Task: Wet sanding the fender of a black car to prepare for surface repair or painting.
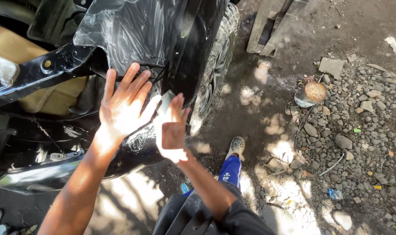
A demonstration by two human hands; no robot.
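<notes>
Pressing flat, left hand (121, 106) spread wide, palm against glossy black car fender panel (137, 39), fingers fanned over wet, streaked surface. Right hand (174, 130) just beside it, fingers closed on small grey sanding pad (165, 104) held against panel's lower edge. Black tyre with silver wheel (215, 65) right behind panel. Round rusty tin can (311, 93) well apart on stony ground (359, 143).

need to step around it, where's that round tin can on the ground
In the head view the tin can lies upper right, at the edge of the gravel, right of the car's wheel and below the wooden planks.
</notes>
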